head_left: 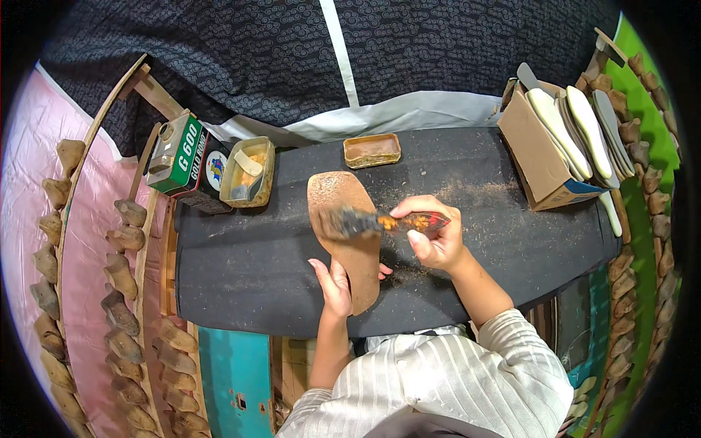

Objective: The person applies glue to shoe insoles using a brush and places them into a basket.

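My left hand (335,289) grips a tan, sole-shaped piece (363,274) from beneath, the thumb along its left edge and fingertips showing past its right edge. The piece is held over the dark table, its wide end pointing away from me and looking shiny. In my right hand (440,244) is a brush (410,221) with a worn red, orange and black handle. Its dark bristles lie across the upper half of the sole piece and are smeared by motion. My left palm is hidden under the piece.
Crumbs dot the black-covered table (241,270). At the back stand a green-and-black metal can (188,164), a tub (267,171) holding a scraper-like piece, and a shallow tray (372,150). A cardboard box (537,157) of insoles stands right. Shoe lasts (120,274) line racks on both sides.
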Available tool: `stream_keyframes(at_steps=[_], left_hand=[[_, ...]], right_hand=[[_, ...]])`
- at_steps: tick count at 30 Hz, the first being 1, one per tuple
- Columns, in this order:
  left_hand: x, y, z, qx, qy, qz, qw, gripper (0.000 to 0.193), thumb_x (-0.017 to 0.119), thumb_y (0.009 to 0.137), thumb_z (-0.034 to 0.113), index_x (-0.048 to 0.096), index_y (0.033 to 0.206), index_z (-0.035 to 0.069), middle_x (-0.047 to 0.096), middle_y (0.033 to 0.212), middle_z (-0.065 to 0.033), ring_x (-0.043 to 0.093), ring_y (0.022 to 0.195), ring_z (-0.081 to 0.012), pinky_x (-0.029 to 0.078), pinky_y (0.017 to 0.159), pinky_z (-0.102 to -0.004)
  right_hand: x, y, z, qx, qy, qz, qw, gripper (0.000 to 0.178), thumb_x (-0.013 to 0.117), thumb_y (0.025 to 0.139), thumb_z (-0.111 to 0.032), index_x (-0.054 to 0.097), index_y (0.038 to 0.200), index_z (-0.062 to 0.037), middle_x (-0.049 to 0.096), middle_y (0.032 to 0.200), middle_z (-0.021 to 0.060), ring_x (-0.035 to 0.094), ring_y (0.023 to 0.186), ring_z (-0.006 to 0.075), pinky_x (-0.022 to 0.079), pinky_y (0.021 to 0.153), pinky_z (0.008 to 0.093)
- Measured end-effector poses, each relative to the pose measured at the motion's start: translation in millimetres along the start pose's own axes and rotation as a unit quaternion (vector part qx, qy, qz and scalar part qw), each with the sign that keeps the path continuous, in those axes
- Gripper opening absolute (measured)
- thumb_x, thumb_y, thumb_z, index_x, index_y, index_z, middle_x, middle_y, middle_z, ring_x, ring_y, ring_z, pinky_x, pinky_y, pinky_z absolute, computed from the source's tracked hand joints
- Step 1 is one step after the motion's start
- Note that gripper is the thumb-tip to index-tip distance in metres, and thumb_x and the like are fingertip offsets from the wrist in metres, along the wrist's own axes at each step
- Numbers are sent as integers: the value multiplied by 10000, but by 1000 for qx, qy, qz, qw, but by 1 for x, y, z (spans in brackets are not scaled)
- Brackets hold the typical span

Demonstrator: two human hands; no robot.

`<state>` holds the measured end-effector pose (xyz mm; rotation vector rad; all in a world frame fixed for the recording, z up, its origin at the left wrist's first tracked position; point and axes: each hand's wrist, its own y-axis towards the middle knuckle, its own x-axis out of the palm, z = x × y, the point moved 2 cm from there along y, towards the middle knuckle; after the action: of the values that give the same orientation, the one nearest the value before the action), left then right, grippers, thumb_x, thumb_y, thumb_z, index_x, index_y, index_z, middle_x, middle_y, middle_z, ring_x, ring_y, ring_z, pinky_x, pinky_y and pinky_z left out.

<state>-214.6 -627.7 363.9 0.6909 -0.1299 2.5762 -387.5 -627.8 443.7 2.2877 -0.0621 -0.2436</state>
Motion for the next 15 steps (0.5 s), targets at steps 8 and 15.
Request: stream_keyframes(at_steps=[8, 15], left_hand=[[-1, -2, -2, -15, -12, 3, 1000, 974, -52, 761, 734, 347, 1246, -12, 574, 954, -169, 606, 706, -273, 502, 644, -360], [3, -5, -4, -18, -8, -39, 999, 955, -61, 766, 720, 304, 1255, -15, 582, 944, -172, 609, 754, -276, 492, 699, -363]], right_hand=[[-1, -2, 2, 70, 43, -25, 996, 260, 557, 781, -160, 563, 966, 22, 599, 909, 119, 619, 789, 178, 511, 694, 282], [4, -1, 9, 75, 61, 62, 993, 249, 559, 792, -133, 551, 984, 24, 594, 906, 122, 630, 768, 176, 533, 674, 289]])
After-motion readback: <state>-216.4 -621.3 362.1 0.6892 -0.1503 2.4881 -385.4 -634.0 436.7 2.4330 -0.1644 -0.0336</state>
